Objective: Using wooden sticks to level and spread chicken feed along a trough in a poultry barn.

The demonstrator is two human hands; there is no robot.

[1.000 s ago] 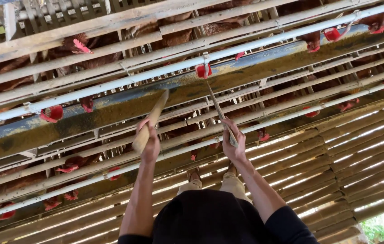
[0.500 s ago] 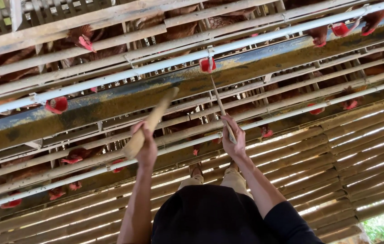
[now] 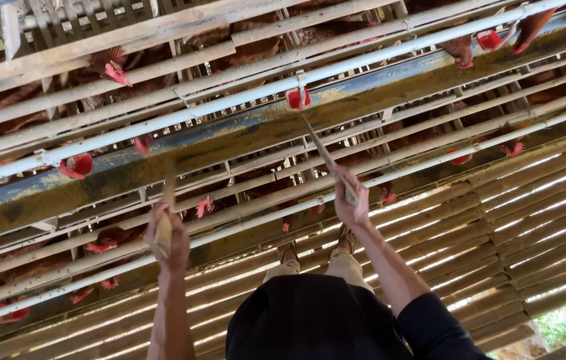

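Head camera view, tilted and looking down the body: a person's two bare hands worked at a long feed trough (image 3: 243,137) fixed along a row of slatted wooden cages. The left hand (image 3: 168,239) had its fingers wrapped around a pale wooden handle (image 3: 163,227), blurred by motion, so its upper end was hard to make out against the trough. The right hand (image 3: 351,197) gripped the lower end of a thin, flat stick (image 3: 319,148) whose tip reached up to the trough's rim just below a small red drinker cup (image 3: 297,98). The trough was a shallow metal channel, its blue paint worn and dusted with yellowish, grainy feed. White plastic pipe (image 3: 163,120) ran along it, carrying more red cups. Brown hens (image 3: 106,63) with red combs pushed their heads between the rough bars; their bodies were largely hidden behind the slats. Below, a floor of split bamboo strips (image 3: 536,227) showed bright gaps of light. The person's dark top (image 3: 316,320) filled the lower middle of the frame, with light trousers and sandalled feet (image 3: 346,238) partly hidden beyond it. The left forearm was cut off by the bottom edge, and green foliage showed only at the lower right corner
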